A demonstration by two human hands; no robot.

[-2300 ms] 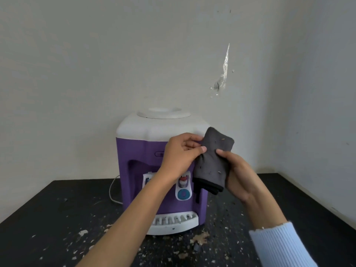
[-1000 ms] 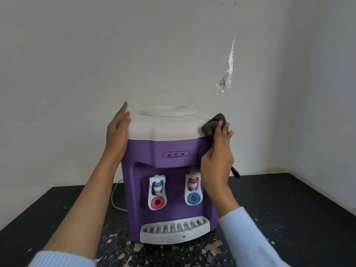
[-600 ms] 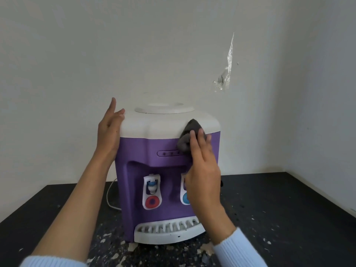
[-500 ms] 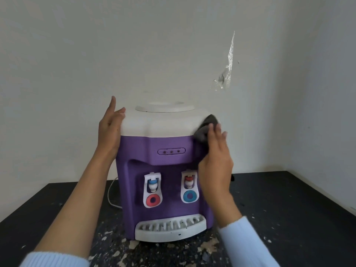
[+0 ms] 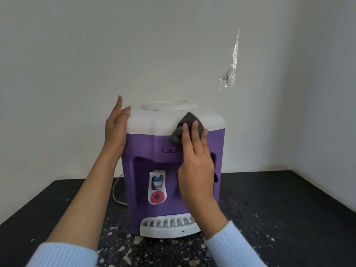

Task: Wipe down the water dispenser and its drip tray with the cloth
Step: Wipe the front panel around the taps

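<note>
Water dispenser (image 5: 140, 151), purple with a white top (image 5: 154, 122), stands on the dark table (image 5: 289, 199) close to the far wall, facing the person; its drip tray (image 5: 165, 226) sits at the near foot of it, white and slotted, with dark specks in the slots. The right hand (image 5: 196, 166) lies flat against the upper front, its fingers (image 5: 195, 130) straight and spread over the grey cloth (image 5: 189, 122), pressing it rather than clutching it; the cloth sits across the seam where the white top meets the purple body, right of centre, so the flat palm seems meant to spread pressure over a wide patch. The left hand (image 5: 115, 130) rests open on the left upper edge, fingers straight and pointing up, gripping nothing; most likely it braces the light body so that the wiping push does not slide or tip it. One tap (image 5: 157, 187) with a red ring shows on the left of the front; the right hand hides whatever lies on the right. Pale flakes (image 5: 123, 249) litter the table around the base; the tray looks not yet wiped, so the work seems at an early stage.
</note>
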